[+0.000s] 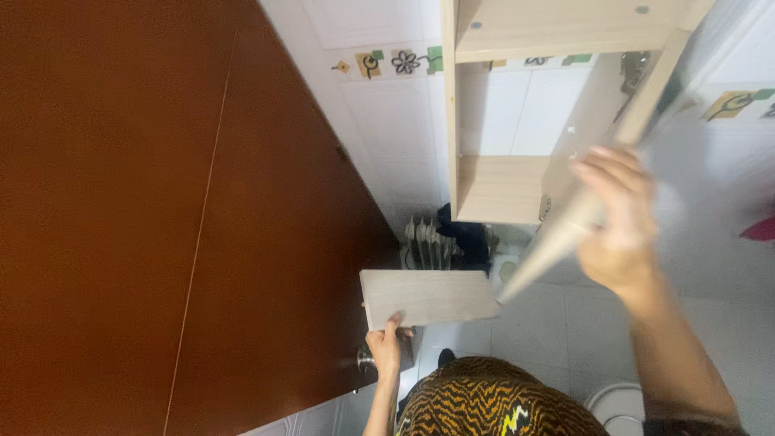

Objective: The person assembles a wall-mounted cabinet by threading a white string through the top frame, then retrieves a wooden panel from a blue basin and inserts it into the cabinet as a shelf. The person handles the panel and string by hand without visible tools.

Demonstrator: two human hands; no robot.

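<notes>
**Tiled bathroom: one hand on the cabinet door, one holding a loose board**

White wall tiles [387, 121] with a band of flower and leaf motifs close off the back of a narrow bathroom, and pale grey tiles cover the floor [549, 323] far below the camera.

Nearest the lens, at the bottom edge, is the person's orange-and-black patterned garment [484, 404]. Just left of it the left hand [386, 347] rises on a thin forearm, fingers closed on the lower edge of a flat, pale grey-wood rectangular board [428, 297], which it holds level and in mid-air, below the cabinet. To the right, the right hand [617, 226] reaches up, blurred, with its fingers wrapped over the edge of the light wooden cabinet door [597, 178], which stands swung open and shows edge-on as a slanting strip.

Behind that door hangs the light wooden wall cabinet [492, 105], mounted on the tiles, with one shelf across its upper part and a bare compartment beneath it. A large reddish-brown wooden door [161, 218] fills the whole left side; its metal handle [365, 361] shows just beside the left wrist.

Farther down, on the floor against the wall, stands a white ribbed radiator heater [426, 246] with a dark cloth [464, 234] beside it. A curved white toilet rim [617, 408] shows at the lower right.
</notes>
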